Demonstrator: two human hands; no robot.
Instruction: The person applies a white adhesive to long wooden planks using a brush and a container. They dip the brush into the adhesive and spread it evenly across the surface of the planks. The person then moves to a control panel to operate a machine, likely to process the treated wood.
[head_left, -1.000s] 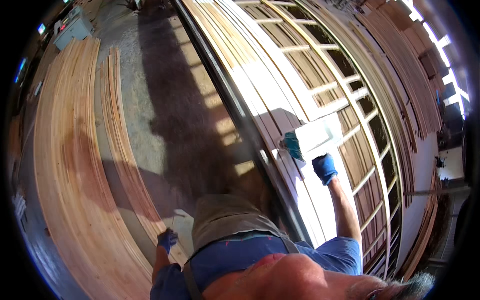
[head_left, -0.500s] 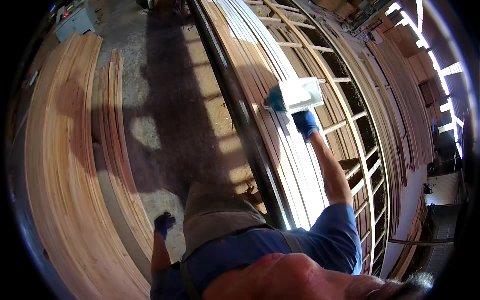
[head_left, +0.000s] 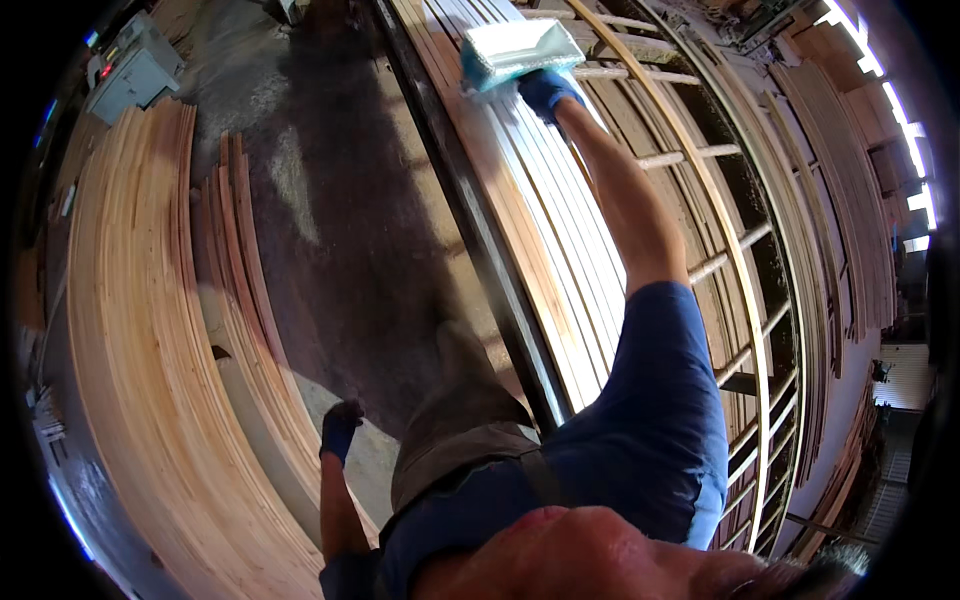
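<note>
Head view: right hand (head_left: 546, 93) clamped on a box (head_left: 495, 68) over a row of boards (head_left: 540, 240)

Near the far end of the row, the pale box sits across the middle of the boards and reaches their right edge. It is rectangular, white at the rim and blue-green on the near wall; whether its underside touches the wood cannot be told. The right hand, in a blue glove, is closed on the near side of the box, with the bare forearm (head_left: 635, 210) stretched out above the right edge of the row. The hidden fingertips do not show.

A dark metal rail (head_left: 497, 285) runs along the left edge of the row. Beyond the right edge lies a ladder-like wooden frame (head_left: 698, 165) with round crossbars, and more long boards are stacked past it.

The left hand (head_left: 342, 420), in a dark glove, hangs low over the floor (head_left: 340, 250), well apart from the box. It is nearest to the right edge of a narrow stack (head_left: 250, 270) of planks. Its fingers are too dark to tell whether they are apart or together.

Left of those planks is a wide stack (head_left: 150, 320) of pale boards. A grey cabinet (head_left: 135, 75) stands past its far end. Bright sunlight falls on part of the row.
</note>
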